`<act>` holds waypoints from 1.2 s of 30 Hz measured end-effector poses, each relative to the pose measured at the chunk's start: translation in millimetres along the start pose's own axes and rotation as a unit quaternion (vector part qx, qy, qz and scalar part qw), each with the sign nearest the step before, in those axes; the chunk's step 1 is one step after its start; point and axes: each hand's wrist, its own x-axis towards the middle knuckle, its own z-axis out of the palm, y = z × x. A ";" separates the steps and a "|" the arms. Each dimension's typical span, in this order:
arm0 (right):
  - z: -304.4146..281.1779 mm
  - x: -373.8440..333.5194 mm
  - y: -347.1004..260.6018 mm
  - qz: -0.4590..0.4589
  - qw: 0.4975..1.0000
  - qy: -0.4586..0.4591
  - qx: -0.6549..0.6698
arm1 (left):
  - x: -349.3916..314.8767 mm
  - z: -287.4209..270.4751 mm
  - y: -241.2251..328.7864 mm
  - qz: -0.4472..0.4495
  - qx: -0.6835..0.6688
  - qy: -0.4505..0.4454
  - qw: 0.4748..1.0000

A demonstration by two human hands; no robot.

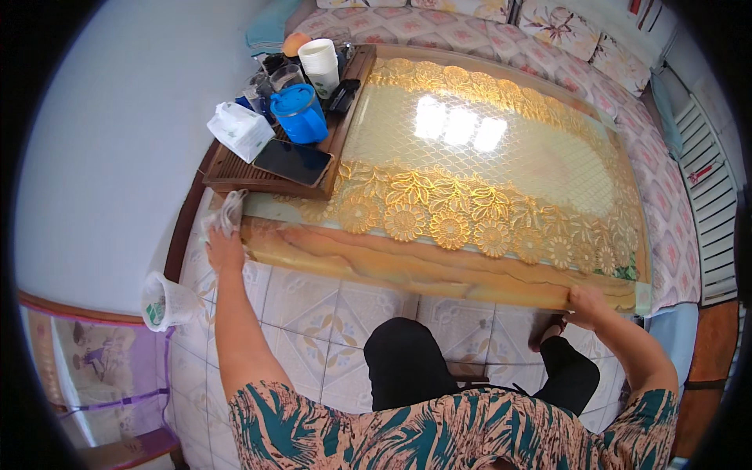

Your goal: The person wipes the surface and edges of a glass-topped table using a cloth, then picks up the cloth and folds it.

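Note:
At the table's near left corner, my left hand (225,249) is closed round a crumpled whitish cloth (233,210), pressed against the table's edge. My right hand (587,307) grips the front edge of the coffee table (407,270) near its right end, with its fingertips partly hidden. The table has a marbled yellow-brown border and a shiny cover with gold flower patterns (450,227). Just beyond my left hand stands a brown wooden tea tray (270,185), bearing a black phone (294,162), a white tissue pack (240,131) and a blue lidded mug (298,113).
Stacked paper cups (319,66), a drinking glass (287,77) and a peach-coloured round thing (295,44) crowd the tray's far part. A white wastebasket (160,301) stands on the tiled floor at left. The patterned sofa (446,33) wraps the far and right sides.

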 end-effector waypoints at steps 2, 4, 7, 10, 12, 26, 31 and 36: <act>6.5 -6.1 4.1 0.017 1.000 0.010 0.003 | 11.1 -5.7 17.6 -0.019 -0.009 -0.037 0.999; 3.6 -8.3 0.3 0.042 0.999 0.005 -0.002 | 13.4 -15.1 28.6 -0.062 0.004 -0.049 0.997; -0.1 -10.1 -3.0 0.041 0.999 0.011 0.001 | 25.3 -25.6 30.0 -0.086 0.027 -0.068 0.994; -0.4 -11.0 -3.2 0.045 0.998 0.022 0.022 | 25.8 -28.4 32.4 -0.087 0.038 -0.070 0.993; 4.8 -11.0 -0.3 0.049 0.998 0.036 0.032 | 20.5 -28.5 35.2 -0.072 0.042 -0.075 0.994; 18.1 -7.3 2.7 0.018 0.994 0.098 0.050 | -105.7 -32.3 73.4 0.131 0.001 -0.066 0.989; 32.3 -7.1 9.6 -0.036 0.986 0.157 0.049 | -179.4 -34.0 131.9 0.233 0.030 -0.048 0.971; 41.7 -16.5 -4.1 -0.008 0.964 0.252 0.080 | -244.3 -32.8 203.7 0.278 0.005 -0.039 0.960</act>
